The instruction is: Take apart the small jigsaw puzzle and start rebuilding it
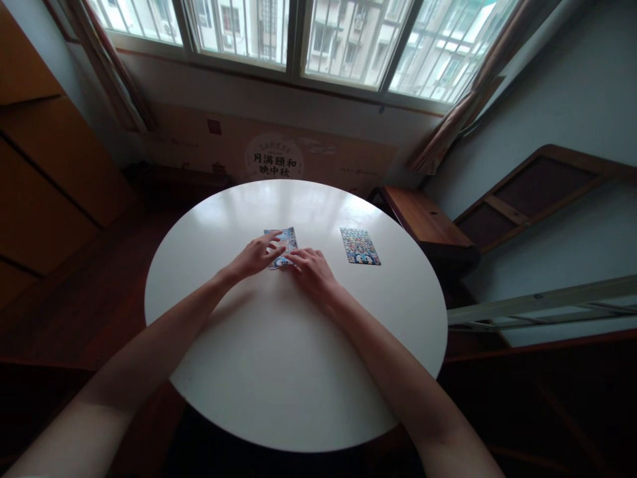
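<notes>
A small rectangular picture card [288,236] with a busy blue and multicoloured print lies on the white round table [298,372]. It may be a small jigsaw, but its surface is too small to tell. My left hand [256,255] reaches over its left side, fingers spread and hiding part of the print. At the lower right edge is my right hand [312,269], its fingers stretched out toward the card; the fingertips seem to touch it. A second, similar card [360,246] lies flat to the right, apart from both hands.
A wooden stool or bench [423,216] stands close to the table's right side. Orange-brown cabinets [54,159] are on the left. Beyond the table, a printed banner [343,149] hangs below the barred windows [348,40], with curtains [448,129] beside them.
</notes>
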A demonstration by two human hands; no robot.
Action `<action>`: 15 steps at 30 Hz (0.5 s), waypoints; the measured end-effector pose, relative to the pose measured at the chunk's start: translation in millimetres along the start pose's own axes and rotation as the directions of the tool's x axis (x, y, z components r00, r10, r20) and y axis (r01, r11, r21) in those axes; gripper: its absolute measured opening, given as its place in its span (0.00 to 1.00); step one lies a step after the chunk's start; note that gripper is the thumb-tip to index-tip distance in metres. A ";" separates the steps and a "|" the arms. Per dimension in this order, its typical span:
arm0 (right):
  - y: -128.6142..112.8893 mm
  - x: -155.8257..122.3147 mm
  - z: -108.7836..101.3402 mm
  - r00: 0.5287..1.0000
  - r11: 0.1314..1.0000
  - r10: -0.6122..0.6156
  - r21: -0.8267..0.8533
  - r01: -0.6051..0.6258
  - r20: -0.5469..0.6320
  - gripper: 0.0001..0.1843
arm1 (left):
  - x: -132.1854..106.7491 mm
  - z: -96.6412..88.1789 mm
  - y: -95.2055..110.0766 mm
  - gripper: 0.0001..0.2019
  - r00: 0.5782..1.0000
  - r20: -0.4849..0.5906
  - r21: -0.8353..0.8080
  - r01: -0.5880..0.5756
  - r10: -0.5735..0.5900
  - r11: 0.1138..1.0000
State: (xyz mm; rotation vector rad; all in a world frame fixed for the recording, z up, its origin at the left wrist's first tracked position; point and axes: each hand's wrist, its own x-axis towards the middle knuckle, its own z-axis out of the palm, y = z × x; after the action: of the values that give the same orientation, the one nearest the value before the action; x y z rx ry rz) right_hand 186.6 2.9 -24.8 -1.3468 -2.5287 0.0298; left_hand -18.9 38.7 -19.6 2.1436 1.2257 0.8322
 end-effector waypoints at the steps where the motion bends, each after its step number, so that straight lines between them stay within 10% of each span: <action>1: 1.2 0.2 -1.2 1.000 0.999 -0.017 -0.038 0.017 -0.001 0.17 | 0.6 0.2 -1.7 0.33 0.999 -0.044 0.004 -0.014 0.014 1.000; 8: 41.4 -8.9 -15.6 0.943 0.991 0.119 -0.026 -0.133 -0.311 0.14 | 1.9 -0.7 -9.7 0.22 0.968 -0.238 0.138 -0.051 0.083 0.989; 15: 129.8 -45.6 -61.9 0.566 0.867 0.442 0.171 -0.467 -0.695 0.11 | 1.4 3.3 -14.5 0.16 0.981 -0.169 0.188 -0.062 0.095 0.980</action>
State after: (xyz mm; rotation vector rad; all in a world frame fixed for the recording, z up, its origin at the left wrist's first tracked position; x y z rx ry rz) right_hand 331.5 32.4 5.2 -1.5884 -1.4837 -0.3713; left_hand -24.0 46.0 -31.6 2.3176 1.3592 0.9969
